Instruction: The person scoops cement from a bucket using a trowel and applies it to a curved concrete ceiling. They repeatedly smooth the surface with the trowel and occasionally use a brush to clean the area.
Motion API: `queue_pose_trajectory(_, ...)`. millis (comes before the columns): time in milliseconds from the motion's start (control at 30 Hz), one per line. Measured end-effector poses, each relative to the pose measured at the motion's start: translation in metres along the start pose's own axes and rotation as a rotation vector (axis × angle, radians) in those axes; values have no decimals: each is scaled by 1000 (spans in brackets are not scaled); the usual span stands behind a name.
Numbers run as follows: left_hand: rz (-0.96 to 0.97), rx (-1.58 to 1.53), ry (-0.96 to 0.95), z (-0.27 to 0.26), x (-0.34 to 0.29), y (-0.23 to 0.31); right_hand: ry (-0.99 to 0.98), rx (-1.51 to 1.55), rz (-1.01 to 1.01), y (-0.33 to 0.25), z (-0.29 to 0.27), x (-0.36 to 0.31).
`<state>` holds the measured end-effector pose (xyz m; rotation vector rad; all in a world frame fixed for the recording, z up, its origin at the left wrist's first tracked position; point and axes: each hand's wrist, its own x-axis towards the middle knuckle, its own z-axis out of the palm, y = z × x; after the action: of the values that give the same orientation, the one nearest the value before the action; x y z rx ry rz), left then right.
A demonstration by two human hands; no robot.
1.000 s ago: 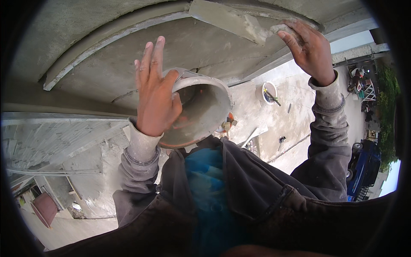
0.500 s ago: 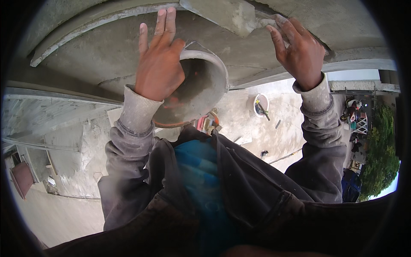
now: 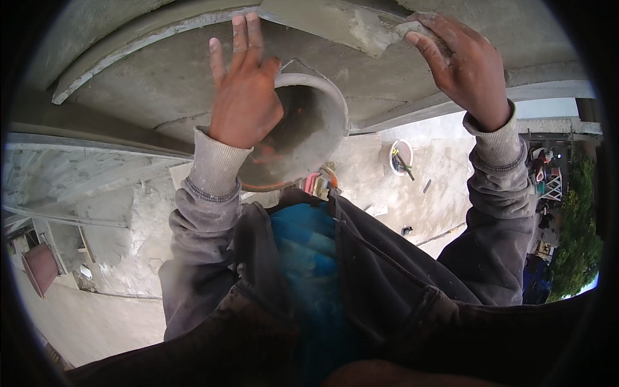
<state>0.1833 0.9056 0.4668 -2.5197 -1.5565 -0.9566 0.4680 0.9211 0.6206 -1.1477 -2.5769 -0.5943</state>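
Observation:
My left hand (image 3: 248, 106) is held up with several fingers stretched out, their tips against a long curved grey strip (image 3: 155, 32) along the wall. Its thumb side is partly hidden. In my right hand (image 3: 471, 71) is the handle of a cement-coated trowel (image 3: 335, 24), my fingers wrapped round it. The flat blade lies against the wall surface beside the strip's right end. Just right of my left hand stands a large bucket (image 3: 313, 129) with a pale rim, a wire handle and grey wet residue inside.
A grey plastered ledge (image 3: 361, 80) runs below the trowel. Farther down, a small white bucket (image 3: 401, 158) with tools in it stands on the pale floor (image 3: 432, 206). Brick-like pieces (image 3: 317, 184) lie below the large bucket. Green foliage (image 3: 574, 226) shows at the far right.
My right hand has closed more fully round the trowel handle, and the trowel blade has shifted slightly left and down in the view. My left hand keeps its pose at the strip.

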Motion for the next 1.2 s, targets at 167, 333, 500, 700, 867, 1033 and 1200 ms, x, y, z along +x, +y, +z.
queue_pose_trajectory(167,-5,-39,-2,-1,1,-1,13,79,51,-18,3,27)
queue_pose_trajectory(333,0,-66,0,0,-5,-9,-115,191,-60,2,-15,-3)
queue_pose_trajectory(500,-260,-555,-62,8,-43,-14,-350,594,402,-10,-55,-100)
queue_pose_trajectory(700,-847,-1104,122,45,-76,18,-637,779,525,-71,27,-183)
queue_pose_trajectory(867,-788,-1056,164,59,-77,58,-494,592,589,-88,106,-177)
queue_pose_trajectory(1033,-597,-932,34,65,-81,65,-479,339,385,-143,82,-89)
queue_pose_trajectory(1200,-445,-861,38,55,-71,56,-539,3,461,-222,84,-94)
